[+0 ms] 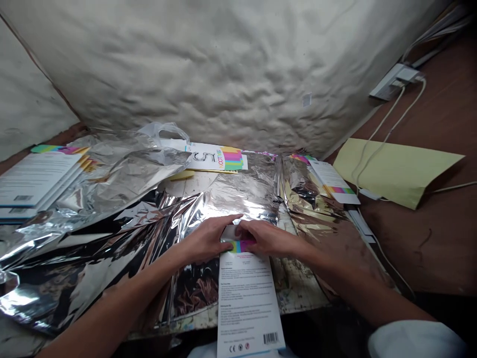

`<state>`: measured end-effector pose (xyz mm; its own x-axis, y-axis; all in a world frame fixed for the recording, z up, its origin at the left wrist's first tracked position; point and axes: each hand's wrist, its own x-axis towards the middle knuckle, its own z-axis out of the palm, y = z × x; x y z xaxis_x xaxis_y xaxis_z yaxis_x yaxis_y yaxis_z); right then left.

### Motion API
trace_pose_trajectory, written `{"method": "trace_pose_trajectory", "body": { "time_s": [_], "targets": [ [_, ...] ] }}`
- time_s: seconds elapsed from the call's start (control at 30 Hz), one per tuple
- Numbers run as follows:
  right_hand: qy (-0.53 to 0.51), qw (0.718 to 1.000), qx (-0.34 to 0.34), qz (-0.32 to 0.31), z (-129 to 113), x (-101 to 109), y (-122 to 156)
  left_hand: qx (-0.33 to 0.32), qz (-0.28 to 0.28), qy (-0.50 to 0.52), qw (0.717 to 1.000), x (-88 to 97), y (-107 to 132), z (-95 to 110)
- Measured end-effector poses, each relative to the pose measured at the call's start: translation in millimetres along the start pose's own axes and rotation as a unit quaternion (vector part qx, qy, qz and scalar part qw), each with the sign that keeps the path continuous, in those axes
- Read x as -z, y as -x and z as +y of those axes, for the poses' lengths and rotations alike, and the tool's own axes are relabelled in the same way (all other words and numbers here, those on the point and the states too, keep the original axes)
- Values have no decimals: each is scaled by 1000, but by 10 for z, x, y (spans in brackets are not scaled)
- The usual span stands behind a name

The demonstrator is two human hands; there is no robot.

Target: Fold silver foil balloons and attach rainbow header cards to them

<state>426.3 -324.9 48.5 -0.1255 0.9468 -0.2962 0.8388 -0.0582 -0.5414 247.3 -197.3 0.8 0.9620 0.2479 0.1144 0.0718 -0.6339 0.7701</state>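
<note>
Paint-marked table lying partly under foil sheets. Long printed card reaching past near edge, barcode end closest. Left hand and right hand pinching its coloured far end, fingers nearly meeting. White cards lying stacked far left, number-5 card resting beyond foil's middle, yellow paper lying right, wrinkled covering rising behind.

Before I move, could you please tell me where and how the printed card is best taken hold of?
I'd pinch the printed card by the side edges of its lower end, coming from the near side. The left hand and right hand occupy its coloured top, while the long, flat lower end reaches past the edge of the table, uncovered.
</note>
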Motion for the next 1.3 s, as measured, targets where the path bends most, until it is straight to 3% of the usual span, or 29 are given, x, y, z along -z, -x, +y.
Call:
{"method": "trace_pose_trajectory", "body": {
  "time_s": [0.1,0.27,0.37,0.53,0.63,0.7,0.9,1.03,1.17,1.3],
  "targets": [
    [40,997,-23,63,-43,-101,145,16,-6,-20,1000,-11,1,-6],
    [2,997,-48,53,-122,-252,387,-4,-28,-68,997,-24,5,24],
    [19,992,-62,111,-173,-391,439,-37,-54,-69,995,-18,-6,58],
    [144,961,-57,229,-253,-666,447,-68,-98,-83,989,-3,-25,96],
    [173,947,-46,268,-271,-724,465,-85,-114,-102,985,11,-20,108],
    [155,954,-37,254,-258,-687,477,-105,-123,-113,980,22,-10,120],
    [13,992,-33,124,-113,-425,400,-134,-137,-134,972,60,7,174],
    [37,984,-72,156,-10,-389,332,-122,-144,-106,976,75,3,185],
    [-37,979,-96,174,88,-408,360,-57,-102,-67,991,37,23,200],
    [-265,940,-138,166,164,-331,379,64,-39,63,995,-47,36,245]
  ]
}}
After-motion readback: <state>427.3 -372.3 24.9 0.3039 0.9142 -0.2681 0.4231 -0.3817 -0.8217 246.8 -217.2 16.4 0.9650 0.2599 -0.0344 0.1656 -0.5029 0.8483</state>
